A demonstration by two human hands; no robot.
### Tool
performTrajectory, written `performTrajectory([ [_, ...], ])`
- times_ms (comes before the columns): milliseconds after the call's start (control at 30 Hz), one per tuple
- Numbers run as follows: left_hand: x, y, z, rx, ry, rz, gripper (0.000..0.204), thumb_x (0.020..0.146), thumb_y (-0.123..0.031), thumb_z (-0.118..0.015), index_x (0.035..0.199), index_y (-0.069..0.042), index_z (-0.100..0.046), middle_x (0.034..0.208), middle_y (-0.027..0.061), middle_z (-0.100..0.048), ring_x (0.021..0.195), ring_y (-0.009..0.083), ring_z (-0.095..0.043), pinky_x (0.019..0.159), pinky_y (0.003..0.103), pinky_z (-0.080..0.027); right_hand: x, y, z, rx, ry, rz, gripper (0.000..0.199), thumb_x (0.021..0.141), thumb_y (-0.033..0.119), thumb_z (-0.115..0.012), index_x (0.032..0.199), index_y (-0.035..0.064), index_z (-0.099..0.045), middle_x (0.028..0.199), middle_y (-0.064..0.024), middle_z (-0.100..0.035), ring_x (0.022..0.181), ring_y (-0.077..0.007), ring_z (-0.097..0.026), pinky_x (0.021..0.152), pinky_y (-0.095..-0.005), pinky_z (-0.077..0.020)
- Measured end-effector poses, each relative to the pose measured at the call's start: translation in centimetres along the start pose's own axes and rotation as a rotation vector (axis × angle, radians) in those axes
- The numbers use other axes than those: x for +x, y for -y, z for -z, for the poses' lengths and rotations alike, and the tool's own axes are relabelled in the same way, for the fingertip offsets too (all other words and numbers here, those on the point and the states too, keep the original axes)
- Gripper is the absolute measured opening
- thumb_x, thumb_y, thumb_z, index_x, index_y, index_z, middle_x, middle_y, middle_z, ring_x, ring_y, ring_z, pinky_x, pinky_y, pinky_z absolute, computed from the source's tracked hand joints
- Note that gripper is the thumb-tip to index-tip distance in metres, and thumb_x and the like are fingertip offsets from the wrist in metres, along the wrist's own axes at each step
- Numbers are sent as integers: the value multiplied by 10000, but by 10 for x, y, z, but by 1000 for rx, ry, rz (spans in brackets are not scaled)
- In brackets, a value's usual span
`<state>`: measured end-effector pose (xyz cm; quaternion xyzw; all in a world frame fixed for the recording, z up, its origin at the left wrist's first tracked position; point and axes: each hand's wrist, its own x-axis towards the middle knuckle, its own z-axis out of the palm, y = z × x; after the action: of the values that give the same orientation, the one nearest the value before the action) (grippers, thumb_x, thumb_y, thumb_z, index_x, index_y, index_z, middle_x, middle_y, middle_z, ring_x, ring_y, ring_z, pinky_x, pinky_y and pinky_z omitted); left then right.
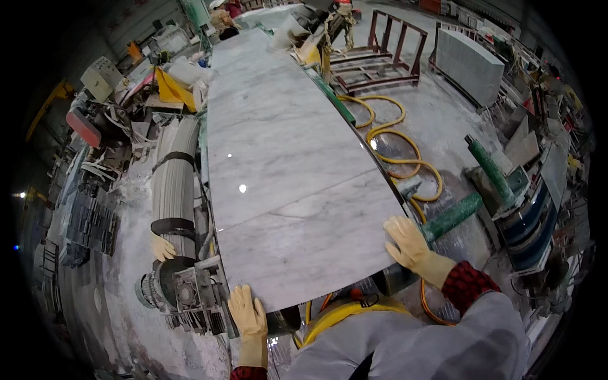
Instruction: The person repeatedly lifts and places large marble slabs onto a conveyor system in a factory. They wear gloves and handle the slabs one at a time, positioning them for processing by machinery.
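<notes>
A long polished grey-white marble slab (278,145) lies flat on a machine bed and runs away from me. My left hand (248,315), in a pale yellow rubber glove, rests flat with fingers apart on the slab's near left corner. My right hand (408,242), gloved the same way, presses on the slab's near right edge. Neither hand holds a tool. I wear a grey jacket with red-and-black cuffs.
A grey roller with black straps (174,183) and a motor (180,288) sit left of the slab. Another pale glove (162,247) shows beside the roller. Yellow hose (405,158) coils on the wet floor at right, near green cylinders (453,215), a stone block (468,63) and a red-brown metal frame (386,57).
</notes>
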<state>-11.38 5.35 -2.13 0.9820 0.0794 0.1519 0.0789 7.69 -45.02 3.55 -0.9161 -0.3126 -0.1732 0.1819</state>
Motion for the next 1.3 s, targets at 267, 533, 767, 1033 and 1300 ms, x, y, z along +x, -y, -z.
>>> performTrajectory([
  [267,65,-8,-16,144,177,58,648,1093,-392,-569,1663,-107,-455,1717,271,-403,1575,501,-355,1320,608,-227,70,-45,-53,-47,-15,-25,577,956,274,-754,1474,66,-607,1483,-210,-625,1392,-426,-555,1225,-531,-416],
  [533,73,-10,-13,116,174,61,656,1053,-320,-675,1656,-154,-477,1722,221,-427,1585,464,-363,1320,588,-249,113,-86,-93,-64,-42,-116,599,981,277,-737,1515,50,-585,1522,-207,-614,1436,-407,-540,1243,-516,-407],
  [767,76,-12,-10,83,150,73,632,1066,-366,-644,1632,-132,-486,1702,236,-443,1558,475,-383,1310,593,-245,40,-29,-60,-14,-118,-88,538,947,171,-744,1450,22,-629,1481,-228,-627,1396,-437,-553,1216,-514,-431],
  [1033,60,-4,-6,-39,137,7,603,1073,-342,-640,1619,-124,-505,1689,221,-467,1573,469,-374,1321,597,-224,-21,136,-10,256,-32,-109,384,874,50,-698,1245,-40,-661,1227,-269,-658,1070,-483,-590,954,-523,-487],
  [1300,29,24,6,-217,87,-131,537,1056,-258,-669,1566,-114,-586,1636,235,-536,1531,478,-450,1321,578,-259,-99,205,-77,1183,67,-1191,512,1045,201,-749,1476,-30,-596,1498,-221,-652,1302,-367,-686,1119,-425,-563],
])
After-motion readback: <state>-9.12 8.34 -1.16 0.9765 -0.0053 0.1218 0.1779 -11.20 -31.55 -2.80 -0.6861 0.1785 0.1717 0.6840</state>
